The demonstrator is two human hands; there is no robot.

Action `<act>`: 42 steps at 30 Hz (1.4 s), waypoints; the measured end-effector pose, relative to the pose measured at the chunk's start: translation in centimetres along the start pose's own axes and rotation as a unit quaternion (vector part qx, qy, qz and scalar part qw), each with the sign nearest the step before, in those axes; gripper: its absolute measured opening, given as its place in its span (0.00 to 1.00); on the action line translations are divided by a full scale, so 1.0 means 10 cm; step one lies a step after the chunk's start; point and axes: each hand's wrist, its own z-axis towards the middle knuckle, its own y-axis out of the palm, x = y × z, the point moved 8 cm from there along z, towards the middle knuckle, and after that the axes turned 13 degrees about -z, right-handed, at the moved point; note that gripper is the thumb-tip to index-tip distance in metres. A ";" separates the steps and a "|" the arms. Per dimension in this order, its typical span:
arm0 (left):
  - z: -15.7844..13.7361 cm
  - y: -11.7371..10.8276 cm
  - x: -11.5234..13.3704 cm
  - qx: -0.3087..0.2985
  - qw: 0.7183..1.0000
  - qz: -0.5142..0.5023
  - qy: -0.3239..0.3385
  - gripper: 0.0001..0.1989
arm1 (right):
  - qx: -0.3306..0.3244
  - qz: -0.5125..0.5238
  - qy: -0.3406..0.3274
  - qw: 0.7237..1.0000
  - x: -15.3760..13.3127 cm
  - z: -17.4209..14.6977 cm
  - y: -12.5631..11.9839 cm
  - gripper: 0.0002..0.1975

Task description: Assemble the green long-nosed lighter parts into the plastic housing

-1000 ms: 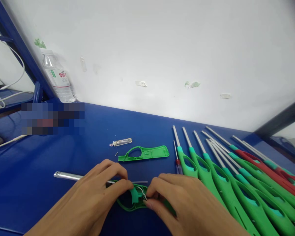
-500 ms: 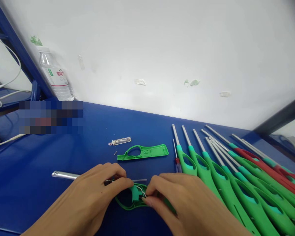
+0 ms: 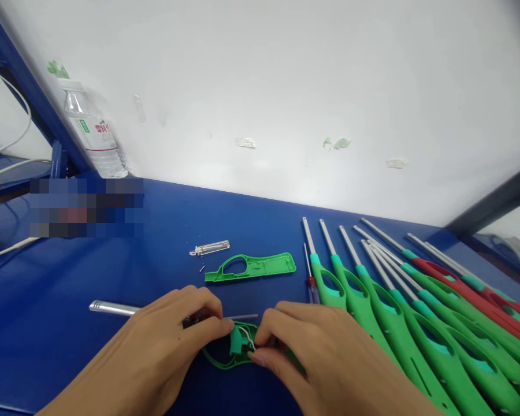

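An opened gas lighter's green half shell (image 3: 219,364) lies between my hands, its silver tube (image 3: 112,308) pointing left. My left hand (image 3: 169,338) is closed at the shell's tube end, with thumb and index finger pressed on the teal trigger (image 3: 236,342). A white wire (image 3: 248,334) curves beside the trigger. My right hand (image 3: 307,338) pinches at the shell's right part, its fingertips at the wire's end; they hide the exact grip. Just beyond my hands rests the other green half shell (image 3: 281,264), inner side up. Behind my fingers a thin clear tube (image 3: 245,316) shows.
A clear fuel tank (image 3: 214,248) and a small screw (image 3: 202,268) lie further back. To the right are a screwdriver (image 3: 312,283) and several green lighters (image 3: 372,306), plus red ones (image 3: 455,283). A water bottle (image 3: 95,138) leans at the wall, back left.
The view has shifted slightly. The teal trigger has tilted and moved a little left under my left fingers, and more of the white wire shows. Both hands keep nearly the same place.
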 end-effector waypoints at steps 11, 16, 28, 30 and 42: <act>-0.23 0.19 0.05 -0.059 0.996 0.047 -0.043 0.20 | 0.029 -0.040 -0.045 0.998 -0.07 0.01 0.01 0.21; -0.21 0.22 0.01 -0.067 0.996 0.022 -0.059 0.19 | 0.038 -0.053 -0.069 0.996 -0.10 0.00 0.02 0.18; -0.26 0.25 -0.03 -0.082 0.994 0.040 -0.066 0.20 | 0.121 -0.071 -0.091 0.986 -0.16 0.03 -0.09 0.26; -0.26 0.25 -0.02 -0.087 0.993 0.053 -0.054 0.23 | 0.134 -0.079 -0.090 0.984 -0.17 0.04 -0.12 0.27; 0.04 0.21 0.00 -0.060 0.994 0.028 -0.089 0.14 | 0.103 -0.062 -0.101 0.988 -0.18 0.03 -0.08 0.23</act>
